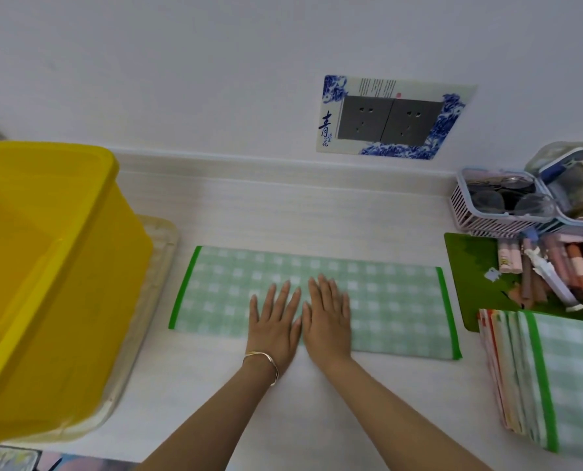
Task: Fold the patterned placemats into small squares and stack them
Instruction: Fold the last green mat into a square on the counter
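On the white desk (215,385), midway along it, the straight, slightly spread fingers (285,294) of the left hand (273,324) and right hand (327,317) are pressed flat on a long green checked placemat (402,300), thumbs touching. Folded placemats (555,375) are stacked at the right edge, a yellow bin (45,266) is set at the left, and sockets (390,120) are mounted on the wall (181,79) behind.

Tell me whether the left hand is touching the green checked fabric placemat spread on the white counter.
Touching. The head view shows the left hand lying flat with straight fingers on the green checked fabric placemat, pressing it down.
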Action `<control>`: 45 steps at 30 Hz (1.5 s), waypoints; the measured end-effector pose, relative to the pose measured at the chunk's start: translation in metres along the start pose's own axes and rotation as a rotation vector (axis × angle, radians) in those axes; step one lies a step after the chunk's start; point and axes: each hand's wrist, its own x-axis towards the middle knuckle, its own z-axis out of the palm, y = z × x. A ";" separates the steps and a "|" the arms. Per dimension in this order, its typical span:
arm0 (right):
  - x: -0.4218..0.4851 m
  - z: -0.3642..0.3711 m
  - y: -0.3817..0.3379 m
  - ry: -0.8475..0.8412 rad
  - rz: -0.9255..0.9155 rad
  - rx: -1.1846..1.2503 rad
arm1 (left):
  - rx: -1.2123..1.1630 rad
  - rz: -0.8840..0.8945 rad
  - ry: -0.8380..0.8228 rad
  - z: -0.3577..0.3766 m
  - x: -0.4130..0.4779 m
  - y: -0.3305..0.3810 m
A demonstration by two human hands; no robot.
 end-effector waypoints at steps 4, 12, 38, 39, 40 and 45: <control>-0.001 -0.004 0.013 -0.032 -0.068 -0.072 | 0.005 0.017 0.004 0.000 -0.001 0.001; -0.010 -0.033 0.085 -0.043 -0.047 -0.115 | -0.005 0.014 -0.003 -0.001 -0.002 0.001; 0.011 -0.025 0.034 -0.059 -0.072 0.043 | -0.025 -0.122 -0.069 -0.007 -0.001 0.032; 0.011 -0.023 0.034 -0.072 -0.069 0.014 | -0.029 -0.137 -0.071 -0.008 0.000 0.036; 0.011 -0.021 0.034 -0.068 -0.069 -0.016 | -0.041 -0.155 -0.089 -0.009 0.002 0.039; 0.009 -0.016 0.038 -0.011 -0.064 -0.083 | -0.051 -0.153 -0.160 -0.010 0.000 0.023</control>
